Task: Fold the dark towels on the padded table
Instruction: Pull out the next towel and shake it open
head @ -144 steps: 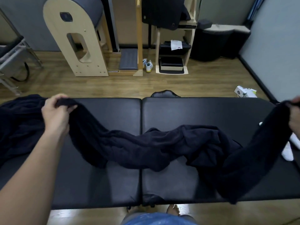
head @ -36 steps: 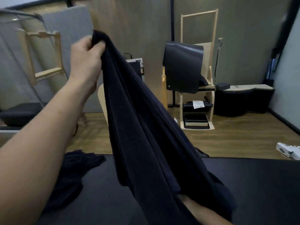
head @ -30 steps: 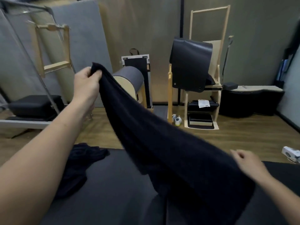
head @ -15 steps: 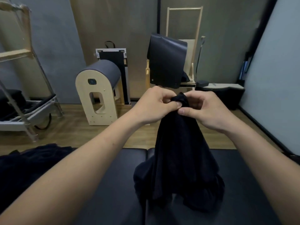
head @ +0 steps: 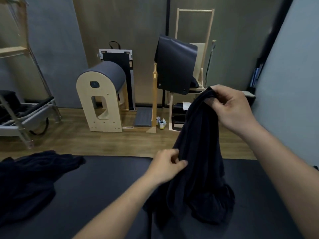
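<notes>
Dark towel (head: 198,152) hung upright over the worktop (head: 103,187).
Right hand (head: 233,111) pinches its top end high; left hand (head: 165,167) pinches the left edge lower down, nearer the body. Long axis runs vertical, bottom pooled on the padding; another towel heap (head: 29,180) lies well left.

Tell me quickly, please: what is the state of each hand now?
Left hand: pinches the hanging dark fabric towel midway down.
Right hand: grips the towel's top end.
</notes>
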The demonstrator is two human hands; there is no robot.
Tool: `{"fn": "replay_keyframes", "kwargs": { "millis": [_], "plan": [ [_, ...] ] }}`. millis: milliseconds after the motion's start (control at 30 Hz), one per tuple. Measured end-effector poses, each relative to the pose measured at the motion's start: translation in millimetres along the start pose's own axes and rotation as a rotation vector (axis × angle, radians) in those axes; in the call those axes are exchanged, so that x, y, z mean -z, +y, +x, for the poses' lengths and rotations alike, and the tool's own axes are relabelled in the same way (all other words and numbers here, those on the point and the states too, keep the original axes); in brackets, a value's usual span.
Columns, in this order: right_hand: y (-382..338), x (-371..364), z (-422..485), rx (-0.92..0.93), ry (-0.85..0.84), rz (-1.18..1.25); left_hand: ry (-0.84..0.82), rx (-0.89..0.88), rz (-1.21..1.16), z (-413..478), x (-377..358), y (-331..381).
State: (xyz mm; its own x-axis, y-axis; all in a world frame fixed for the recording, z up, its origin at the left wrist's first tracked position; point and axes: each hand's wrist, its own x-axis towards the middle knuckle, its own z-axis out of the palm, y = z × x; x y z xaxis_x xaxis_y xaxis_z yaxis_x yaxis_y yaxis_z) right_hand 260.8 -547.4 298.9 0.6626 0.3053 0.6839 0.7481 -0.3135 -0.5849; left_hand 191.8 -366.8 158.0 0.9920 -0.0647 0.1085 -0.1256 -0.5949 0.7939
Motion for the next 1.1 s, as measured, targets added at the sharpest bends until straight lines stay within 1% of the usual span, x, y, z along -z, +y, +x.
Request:
{"fn": "replay_keyframes", "kwargs": {
  "millis": [33, 100, 167, 267, 333, 433, 500, 567, 600, 633, 667, 700, 733, 800, 833, 867, 900, 967, 1000, 1033, 1067, 1100],
  "plan": [
    [4.1, 0.7, 0.5, -0.023, 0.028, 0.019, 0.019, 0.012, -0.003, -5.4, -7.8, -7.3],
    [14.0, 2.1, 0.7, -0.081, 0.100, 0.037, 0.009, 0.025, -0.087, -17.4, -20.4, -18.9],
    [23.6, 4.9, 1.4, -0.142, 0.186, 0.052, -0.025, -0.013, -0.124, -34.6, -35.3, -21.8],
    [31.6, 10.5, 3.7, -0.215, 0.308, 0.119, -0.060, -0.120, -0.050, -67.1, -71.3, -22.3],
    [33.0, 10.0, 3.4, -0.224, 0.313, 0.117, -0.094, -0.162, 0.060, -86.7, -103.1, -18.6],
    [33.9, 5.3, -0.1, -0.227, 0.281, 0.094, -0.180, -0.102, 0.034, -100.3, -131.9, -7.3],
    [33.9, 4.1, -1.7, -0.228, 0.292, 0.095, -0.264, -0.082, 0.049, -98.0, -141.5, -4.4],
    [29.1, 3.1, -2.2, -0.223, 0.288, 0.098, -0.305, -0.038, 0.027, -93.9, -148.1, 0.2],
    [25.7, 2.6, -2.2, -0.211, 0.287, 0.098, -0.324, -0.052, 0.008, -91.2, -150.3, 4.9],
    [21.5, 2.8, -1.7, -0.193, 0.288, 0.097, -0.330, -0.118, -0.015, -88.1, -151.3, 11.0],
    [16.0, 3.6, -0.9, -0.172, 0.287, 0.099, -0.309, -0.217, -0.051, -84.9, -148.8, 17.8],
    [9.5, 6.0, 0.4, -0.151, 0.283, 0.106, -0.252, -0.314, -0.096, -80.0, -143.6, 22.7],
    [3.0, 9.5, 2.0, -0.131, 0.278, 0.115, -0.130, -0.386, -0.142, -70.7, -135.3, 23.8],
    [-9.0, 17.9, 4.3, -0.098, 0.266, 0.136, 0.195, -0.406, -0.278, -44.8, -108.0, 22.2],
    [-12.8, 21.7, 4.7, -0.089, 0.260, 0.147, 0.334, -0.384, -0.311, -28.3, -91.8, 19.4],
    [-15.4, 24.3, 4.2, -0.085, 0.249, 0.154, 0.431, -0.347, -0.296, -11.4, -76.9, 16.2],
    [-17.1, 25.4, 3.2, -0.082, 0.240, 0.155, 0.461, -0.288, -0.254, 3.6, -60.0, 16.9],
    [-20.0, 24.3, 0.8, -0.068, 0.230, 0.152, 0.417, -0.134, -0.178, 28.7, -35.7, 20.5],
    [-22.4, 23.0, 0.6, -0.053, 0.227, 0.146, 0.392, -0.056, -0.195, 37.6, -26.9, 24.0],
    [-25.8, 21.7, 1.4, -0.028, 0.219, 0.125, 0.380, -0.025, -0.235, 42.3, -21.2, 28.2],
    [-30.2, 19.9, 3.5, 0.004, 0.198, 0.089, 0.396, -0.065, -0.281, 42.3, -17.6, 34.9],
    [-34.6, 18.1, 5.5, 0.038, 0.166, 0.042, 0.436, -0.161, -0.310, 38.6, -17.8, 43.0]
  ]
}}
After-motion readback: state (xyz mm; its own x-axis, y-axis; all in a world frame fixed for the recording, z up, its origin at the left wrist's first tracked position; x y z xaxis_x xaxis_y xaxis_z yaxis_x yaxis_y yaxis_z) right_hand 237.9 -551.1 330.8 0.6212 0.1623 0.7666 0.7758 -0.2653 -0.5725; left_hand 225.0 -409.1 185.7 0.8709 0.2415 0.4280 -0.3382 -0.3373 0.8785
